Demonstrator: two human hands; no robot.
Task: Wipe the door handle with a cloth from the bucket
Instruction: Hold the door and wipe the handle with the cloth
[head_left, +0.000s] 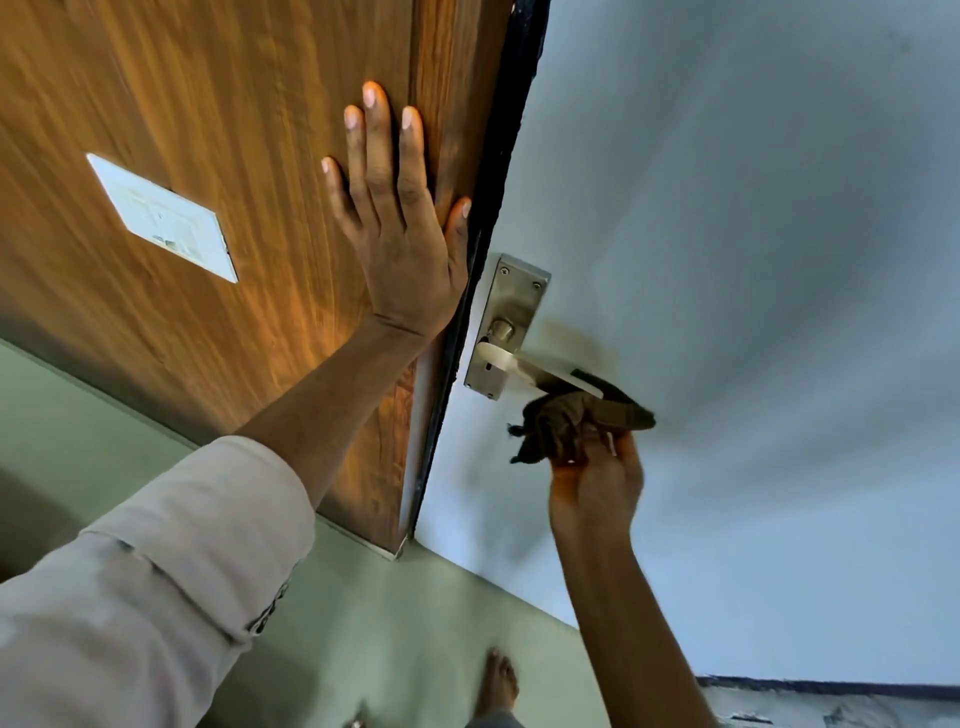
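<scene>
Left hand (402, 249) flat, fingers spread, on wood panel (208, 156) beside handle (524, 366), prob. for steadying. Right hand (597, 488) clenched on cloth (566, 421), pressed under handle's lever end to wipe it.

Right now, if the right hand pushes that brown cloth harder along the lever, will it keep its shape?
Probably not: the crumpled brown cloth looks floppy, bunched in the right hand with loose ends hanging. It likely drapes over the silver metal lever handle, which looks rigid.
</scene>
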